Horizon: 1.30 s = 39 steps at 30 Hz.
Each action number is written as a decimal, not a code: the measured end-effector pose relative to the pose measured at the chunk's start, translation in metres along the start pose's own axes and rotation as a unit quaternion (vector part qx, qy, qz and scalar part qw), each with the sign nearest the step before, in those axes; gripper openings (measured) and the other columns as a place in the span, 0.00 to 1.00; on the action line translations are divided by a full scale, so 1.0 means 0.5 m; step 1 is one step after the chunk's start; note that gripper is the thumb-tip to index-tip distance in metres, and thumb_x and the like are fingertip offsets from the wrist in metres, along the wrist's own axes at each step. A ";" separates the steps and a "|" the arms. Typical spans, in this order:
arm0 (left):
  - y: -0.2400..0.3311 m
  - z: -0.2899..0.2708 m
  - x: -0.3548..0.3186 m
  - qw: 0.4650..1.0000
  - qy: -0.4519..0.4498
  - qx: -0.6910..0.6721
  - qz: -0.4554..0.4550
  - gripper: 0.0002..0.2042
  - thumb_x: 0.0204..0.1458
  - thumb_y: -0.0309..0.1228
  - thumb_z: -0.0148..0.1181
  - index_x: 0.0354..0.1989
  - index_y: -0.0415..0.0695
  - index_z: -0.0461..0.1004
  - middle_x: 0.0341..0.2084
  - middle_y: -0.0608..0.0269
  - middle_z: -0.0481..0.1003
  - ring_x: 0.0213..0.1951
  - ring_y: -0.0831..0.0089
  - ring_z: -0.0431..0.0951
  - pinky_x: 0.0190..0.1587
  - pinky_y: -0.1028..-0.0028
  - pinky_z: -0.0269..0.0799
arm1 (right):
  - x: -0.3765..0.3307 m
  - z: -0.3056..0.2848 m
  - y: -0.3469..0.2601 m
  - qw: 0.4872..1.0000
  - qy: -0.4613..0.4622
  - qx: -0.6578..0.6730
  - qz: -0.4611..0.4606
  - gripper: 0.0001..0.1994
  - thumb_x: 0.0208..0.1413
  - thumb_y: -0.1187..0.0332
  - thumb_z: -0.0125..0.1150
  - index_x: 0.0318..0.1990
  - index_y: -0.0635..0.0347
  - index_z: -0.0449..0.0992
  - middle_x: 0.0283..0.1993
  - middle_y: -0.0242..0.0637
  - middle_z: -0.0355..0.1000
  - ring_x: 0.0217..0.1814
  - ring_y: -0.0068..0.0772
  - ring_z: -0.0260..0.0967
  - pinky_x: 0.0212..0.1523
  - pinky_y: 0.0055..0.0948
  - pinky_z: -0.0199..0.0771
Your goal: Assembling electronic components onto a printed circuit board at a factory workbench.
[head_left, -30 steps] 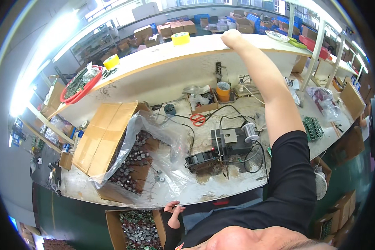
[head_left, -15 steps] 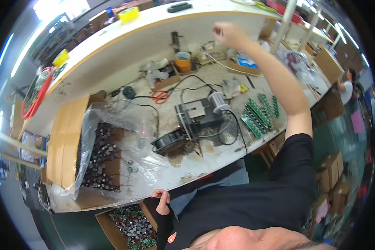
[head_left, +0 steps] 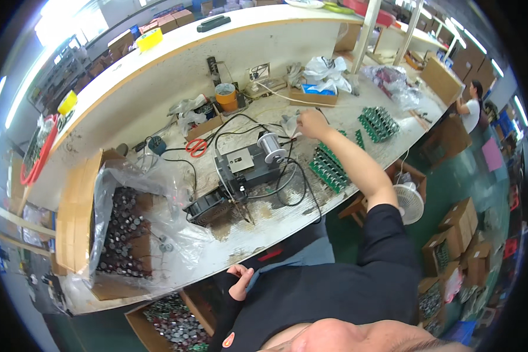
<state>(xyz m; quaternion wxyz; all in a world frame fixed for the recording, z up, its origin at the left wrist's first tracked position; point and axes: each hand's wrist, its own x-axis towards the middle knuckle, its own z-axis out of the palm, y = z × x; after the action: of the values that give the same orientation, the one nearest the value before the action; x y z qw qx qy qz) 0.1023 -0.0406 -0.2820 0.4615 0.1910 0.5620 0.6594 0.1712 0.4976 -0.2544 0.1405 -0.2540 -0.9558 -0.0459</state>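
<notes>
My right hand reaches across the bench with curled fingers, touching or just over a small crumpled clear plastic bag. What lies under the fingers is hidden. My left hand, in a dark sleeve, is held at the bench's front edge with its fingers curled in and nothing visible in it. Between the hands stands a dark soldering device with a spool of wire on top and a black fan at its near left. Green circuit boards lie beside my right forearm, with another group farther right.
At left, a cardboard box lined with clear plastic holds many small round metal parts. Red-handled scissors, an orange tub and loose cables lie toward the back. A fan stands beyond the bench's right front edge. A person sits far right.
My right hand has come down from in front of the back panel to the bench, at the plastic bag. The view has shifted right. My left hand stays curled by the edge.
</notes>
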 end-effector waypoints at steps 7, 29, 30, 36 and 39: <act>0.037 0.038 -0.002 0.995 -0.096 -0.001 0.011 0.10 0.50 0.27 0.65 0.26 0.45 0.67 0.23 0.71 0.70 0.26 0.84 0.67 0.31 0.81 0.61 | -0.091 -0.234 -0.051 0.723 0.211 0.606 0.254 0.05 0.52 0.70 0.54 0.29 0.60 0.74 0.24 0.29 0.70 0.26 0.23 0.68 0.25 0.24 0.65; -0.087 -0.064 -0.150 0.914 0.282 0.230 0.179 0.07 0.54 0.24 0.55 0.41 0.39 0.70 0.29 0.57 0.73 0.28 0.75 0.75 0.30 0.76 0.69 | -0.454 -0.074 -0.812 0.777 -0.286 0.553 -0.094 0.05 0.54 0.71 0.58 0.29 0.64 0.74 0.19 0.39 0.70 0.19 0.26 0.67 0.23 0.26 0.66; -0.084 -0.070 -0.156 0.899 0.306 0.239 0.202 0.08 0.54 0.24 0.55 0.42 0.39 0.71 0.28 0.57 0.73 0.27 0.74 0.74 0.29 0.76 0.69 | -0.458 -0.057 -0.826 0.766 -0.296 0.561 -0.102 0.05 0.55 0.71 0.57 0.31 0.63 0.75 0.19 0.40 0.70 0.19 0.28 0.68 0.23 0.27 0.67; -0.133 -0.122 -0.206 0.922 0.333 0.132 0.149 0.19 0.52 0.19 0.53 0.53 0.39 0.60 0.35 0.59 0.73 0.29 0.78 0.75 0.31 0.79 0.69 | -0.455 0.016 -0.902 0.714 -0.372 0.579 -0.131 0.12 0.58 0.65 0.50 0.31 0.63 0.76 0.25 0.47 0.75 0.29 0.47 0.75 0.30 0.38 0.72; -0.153 -0.126 -0.225 0.900 0.352 0.202 0.161 0.19 0.51 0.18 0.56 0.46 0.41 0.54 0.30 0.59 0.73 0.28 0.79 0.75 0.30 0.80 0.67 | -0.447 0.014 -0.942 0.741 -0.359 0.539 -0.175 0.15 0.56 0.61 0.48 0.29 0.62 0.77 0.24 0.49 0.74 0.29 0.53 0.74 0.31 0.45 0.72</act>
<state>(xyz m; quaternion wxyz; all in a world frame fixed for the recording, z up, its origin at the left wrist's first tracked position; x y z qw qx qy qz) 0.1402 -0.1731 -0.3407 0.0723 0.1230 0.7706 0.6212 0.1206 -0.0154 -0.3339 -0.1102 0.0384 -0.8281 0.5483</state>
